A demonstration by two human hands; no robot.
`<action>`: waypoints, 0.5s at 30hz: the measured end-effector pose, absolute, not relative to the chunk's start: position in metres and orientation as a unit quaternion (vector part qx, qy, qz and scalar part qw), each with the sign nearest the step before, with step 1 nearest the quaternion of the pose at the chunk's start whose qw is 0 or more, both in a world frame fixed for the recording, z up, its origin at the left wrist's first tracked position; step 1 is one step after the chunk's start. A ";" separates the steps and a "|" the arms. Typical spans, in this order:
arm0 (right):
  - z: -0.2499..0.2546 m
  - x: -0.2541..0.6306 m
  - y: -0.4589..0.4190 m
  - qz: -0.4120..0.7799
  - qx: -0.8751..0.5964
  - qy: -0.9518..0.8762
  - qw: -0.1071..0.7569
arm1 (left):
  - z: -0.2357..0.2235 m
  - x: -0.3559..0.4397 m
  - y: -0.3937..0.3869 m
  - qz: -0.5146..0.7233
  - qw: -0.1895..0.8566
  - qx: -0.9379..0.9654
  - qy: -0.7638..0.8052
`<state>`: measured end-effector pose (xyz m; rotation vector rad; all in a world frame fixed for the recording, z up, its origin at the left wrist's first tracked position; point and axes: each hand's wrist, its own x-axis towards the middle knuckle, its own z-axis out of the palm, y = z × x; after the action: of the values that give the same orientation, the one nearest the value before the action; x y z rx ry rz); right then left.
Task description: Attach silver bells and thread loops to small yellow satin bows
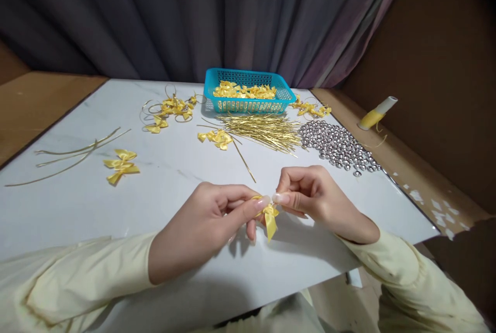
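A small yellow ribbon bow hangs between my two hands just above the white table, near its front edge. My left hand pinches it from the left with thumb and forefinger. From the right, my right hand pinches the same bow, its other fingers curled in. A thin gold wire lies on the table just beyond my hands. Both arms wear pale yellow sleeves.
A blue plastic basket of yellow bows stands at the back. In front of it lie a bundle of gold wires, silver beads, loose bows and long ribbon strips. A yellow ribbon spool lies off the table, right.
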<state>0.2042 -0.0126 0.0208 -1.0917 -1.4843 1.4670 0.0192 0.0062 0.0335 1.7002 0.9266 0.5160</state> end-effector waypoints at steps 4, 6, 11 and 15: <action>0.024 0.207 -0.012 0.542 -0.449 -0.610 0.364 | 0.035 0.019 0.009 0.210 0.533 0.731 0.370; 0.025 0.208 -0.011 0.532 -0.453 -0.616 0.363 | 0.036 0.019 0.010 0.199 0.537 0.731 0.371; 0.026 0.209 -0.010 0.535 -0.446 -0.606 0.385 | 0.038 0.018 0.011 0.223 0.491 0.747 0.389; 0.031 0.208 -0.009 0.520 -0.454 -0.593 0.416 | 0.039 0.018 0.012 0.257 0.401 0.792 0.383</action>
<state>0.2077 -0.0089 0.0314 -1.1390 -1.4880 1.3058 0.0179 0.0121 0.0387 2.0021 0.9696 0.6497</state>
